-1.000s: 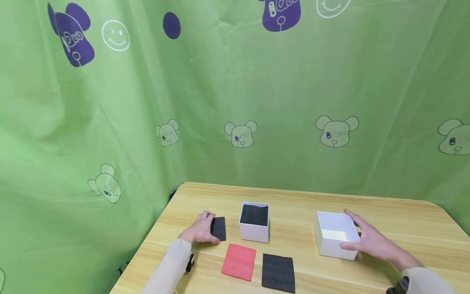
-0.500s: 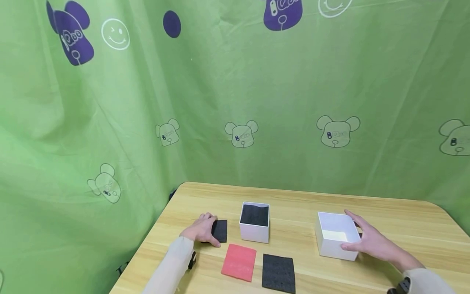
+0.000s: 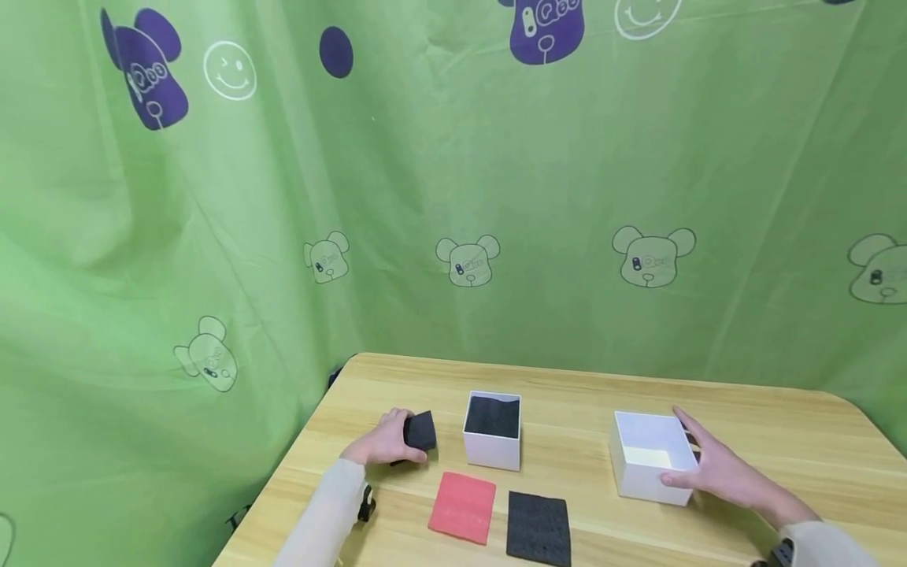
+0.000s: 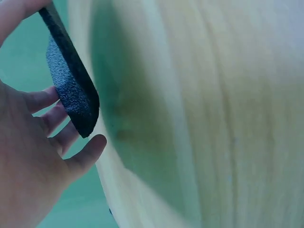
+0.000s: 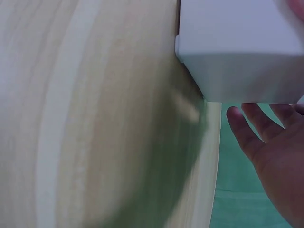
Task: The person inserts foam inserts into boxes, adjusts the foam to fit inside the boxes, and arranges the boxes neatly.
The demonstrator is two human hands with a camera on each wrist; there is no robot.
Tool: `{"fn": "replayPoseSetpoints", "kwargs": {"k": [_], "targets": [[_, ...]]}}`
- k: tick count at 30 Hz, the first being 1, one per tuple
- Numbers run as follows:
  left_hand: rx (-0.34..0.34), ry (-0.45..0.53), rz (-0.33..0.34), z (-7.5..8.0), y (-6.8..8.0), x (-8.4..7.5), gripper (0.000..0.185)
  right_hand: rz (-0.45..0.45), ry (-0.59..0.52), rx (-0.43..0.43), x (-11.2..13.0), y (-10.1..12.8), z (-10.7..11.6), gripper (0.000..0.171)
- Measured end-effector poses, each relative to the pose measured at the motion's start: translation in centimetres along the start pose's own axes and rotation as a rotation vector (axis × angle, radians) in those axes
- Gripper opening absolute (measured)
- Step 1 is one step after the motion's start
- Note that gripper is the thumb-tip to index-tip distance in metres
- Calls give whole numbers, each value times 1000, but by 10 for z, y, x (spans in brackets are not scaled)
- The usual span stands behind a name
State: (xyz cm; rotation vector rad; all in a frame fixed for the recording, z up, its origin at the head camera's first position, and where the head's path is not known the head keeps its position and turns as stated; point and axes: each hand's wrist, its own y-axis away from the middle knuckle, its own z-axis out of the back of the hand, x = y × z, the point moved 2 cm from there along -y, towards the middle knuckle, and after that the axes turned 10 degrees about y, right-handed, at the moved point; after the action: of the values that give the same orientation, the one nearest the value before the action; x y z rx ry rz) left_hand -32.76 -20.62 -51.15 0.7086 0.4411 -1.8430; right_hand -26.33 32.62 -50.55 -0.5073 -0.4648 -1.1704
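My left hand (image 3: 385, 439) grips a small black cloth (image 3: 421, 431) at the table's left side. In the left wrist view this cloth (image 4: 71, 80) has a grainy surface and a thick edge, and is tilted up off the table. My right hand (image 3: 719, 470) holds an open white box (image 3: 641, 472) by its right side, thumb at the near wall and fingers at the far one. The right wrist view has the box's outer walls (image 5: 242, 71) with fingertips right at the lower edge. Nothing shows inside this box.
Between my hands stands a second white box (image 3: 492, 453) with a black cloth (image 3: 493, 416) inside. Nearer to me, a red square cloth (image 3: 463, 506) and another black square cloth (image 3: 538, 528) lie flat on the wooden table (image 3: 588, 394). A green curtain (image 3: 538, 157) hangs behind.
The black cloth at my left hand lay nearly flat half a second ago; now it is lifted and tilted, with the hand a little further left. The right hand and its box have stayed in place.
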Motion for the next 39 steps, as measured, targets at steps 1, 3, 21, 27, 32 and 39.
{"fn": "replayPoseSetpoints", "kwargs": {"k": [1,3,21,27,32,39], "targets": [[-13,26,1,2,0,0,88,-3,1,1,0,0,0,120],[-36,67,8,8,0,-1,86,0,-5,3,-1,1,0,119],[-78,91,-164,30,-17,-93,86,9,-14,-21,-14,8,-6,114],[-16,49,-230,17,-30,-134,89,12,0,-39,-14,7,-7,111],[40,18,-279,-5,-42,-169,89,24,-8,-48,-11,5,-6,109],[117,-26,-314,-45,-63,-210,92,30,-22,-42,-13,3,-6,110]]}}
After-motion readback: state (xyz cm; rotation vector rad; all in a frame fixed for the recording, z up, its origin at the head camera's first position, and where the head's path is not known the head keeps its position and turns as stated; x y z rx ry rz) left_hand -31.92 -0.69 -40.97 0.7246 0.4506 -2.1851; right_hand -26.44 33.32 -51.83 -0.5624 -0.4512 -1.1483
